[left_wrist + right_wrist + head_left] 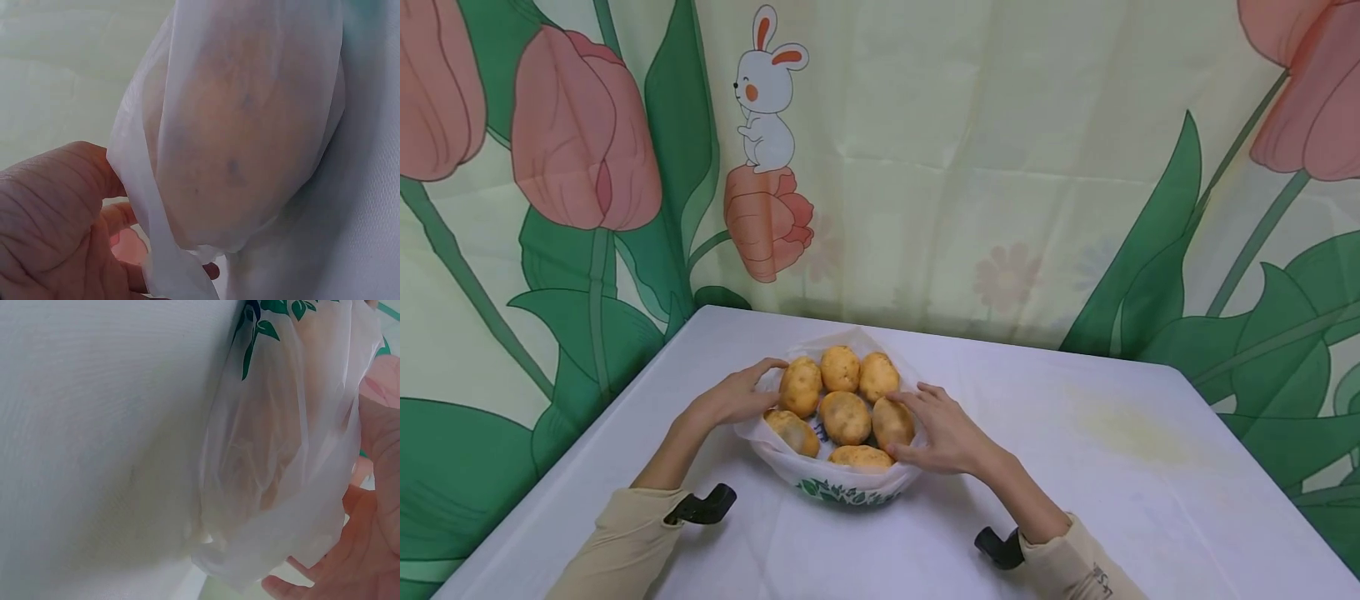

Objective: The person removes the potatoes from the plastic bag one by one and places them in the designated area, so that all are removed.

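A white translucent plastic bag [797, 471] with a green leaf print stands wide open on the table, and several yellow-brown potatoes [845, 418] lie inside it. On its left side my left hand [741, 396] reaches over the rim, fingers loosely bent beside the potatoes. In the left wrist view the bag's side [250, 144] hides part of those fingers. My right hand [943, 433] spreads at the opposite rim, with fingertips over the right-hand potato [892, 423]. The right wrist view shows bag film [275, 487] beside the palm, covering some of the fingers.
A white cloth covers the table [1112, 500], with a faint yellowish patch [1138, 425] on the right. Behind it hangs a curtain [925, 167] printed with tulips and a rabbit. Black wrist devices [703, 504] stick out from both sleeves.
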Tool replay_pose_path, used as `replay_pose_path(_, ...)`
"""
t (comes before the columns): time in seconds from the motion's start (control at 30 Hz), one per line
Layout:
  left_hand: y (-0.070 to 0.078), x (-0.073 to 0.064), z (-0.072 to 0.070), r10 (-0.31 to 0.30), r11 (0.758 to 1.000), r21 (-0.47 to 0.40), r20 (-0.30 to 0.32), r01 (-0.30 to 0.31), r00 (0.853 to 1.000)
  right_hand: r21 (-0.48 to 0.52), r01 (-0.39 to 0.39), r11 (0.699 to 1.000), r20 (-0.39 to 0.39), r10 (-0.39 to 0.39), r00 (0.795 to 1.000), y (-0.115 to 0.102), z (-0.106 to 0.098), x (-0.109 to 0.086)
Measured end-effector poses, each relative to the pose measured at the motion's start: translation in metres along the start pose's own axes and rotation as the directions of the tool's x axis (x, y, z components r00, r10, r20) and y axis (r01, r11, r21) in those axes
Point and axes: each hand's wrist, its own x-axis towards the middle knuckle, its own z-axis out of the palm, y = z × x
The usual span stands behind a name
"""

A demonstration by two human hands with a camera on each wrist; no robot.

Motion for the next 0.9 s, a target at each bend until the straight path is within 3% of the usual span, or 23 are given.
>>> replay_pose_path(0.37,0.0,0.0,0.001,-0.012,1.0,-0.006,0.013,0.012,1.0,0.039,-0.015,0.999,0.041,0.013,0.999,0.009,0.003,0.0)
replay_pose_path(0.9,0.0,0.0,0.001,-0.005,1.0,-0.007,0.023,0.005,1.0,0.046,0.008,0.999,-0.072,-0.005,0.997,0.014,0.01,0.0)
